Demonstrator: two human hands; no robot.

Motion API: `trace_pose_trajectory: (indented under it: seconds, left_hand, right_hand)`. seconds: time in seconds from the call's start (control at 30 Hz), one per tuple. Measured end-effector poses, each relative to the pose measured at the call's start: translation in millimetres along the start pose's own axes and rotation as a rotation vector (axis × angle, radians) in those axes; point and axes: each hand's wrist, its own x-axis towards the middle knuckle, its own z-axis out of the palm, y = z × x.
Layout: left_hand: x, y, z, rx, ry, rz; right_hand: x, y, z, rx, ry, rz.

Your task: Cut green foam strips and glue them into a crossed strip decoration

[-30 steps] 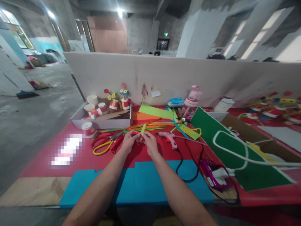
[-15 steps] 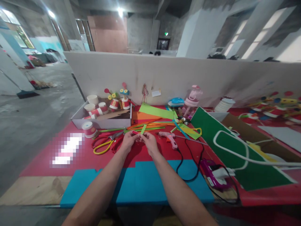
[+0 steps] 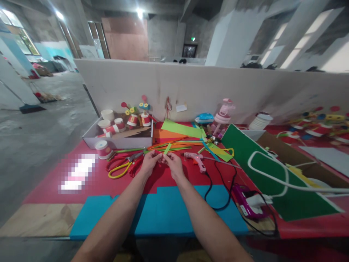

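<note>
Lime-green strip [image 3: 167, 149] juts up from two meeting hands

A long white partition [image 3: 191, 83] closes off the back of the work area, and in front of it spreads a red table covering [image 3: 43, 189]. A blue sheet [image 3: 169, 211] lies along the near edge. On the right, a green board [image 3: 237, 156] rests tilted; on the left, a shallow white box [image 3: 117, 143] holds paper cups [image 3: 107, 115] and two cup figures [image 3: 132, 122]. Scissors [image 3: 131, 159] with loop handles lie just beside the left hand [image 3: 150, 162].

That hand and the right hand [image 3: 174, 163] come together over the middle of the covering; whether their fingertips touch, I cannot tell. The right thumb and forefinger appear to pinch the strip at its lower end. The left fingers are drawn in close, but what they grip, if anything, is hidden. A pink glue gun [image 3: 197, 159] lies near, to the right of the right hand, nozzle turned toward it.

The strip, smallest of all, is just beyond the fingertips, on the side away from the body. Its long axis runs away from the person and slants rightward, and the right hand is the nearer one. Against the picture half a second ago, the strip leans further to the right, while both hands, the scissors and the glue gun keep their places
</note>
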Motion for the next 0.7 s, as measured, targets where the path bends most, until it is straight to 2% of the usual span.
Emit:
trace_pose_trajectory:
  seconds: [0.23,0.7]
  left_hand:
    - [-0.9,2.2,3.5,-0.027,-0.022,-0.066]
    - [-0.6,4.8,0.4,0.051,0.029,-0.031]
  right_hand:
    - [-1.9,-2.6,3.3,0.105,-0.022,-0.009]
    - [0.3,-2.0,0.4,0.050,-0.014,0.039]
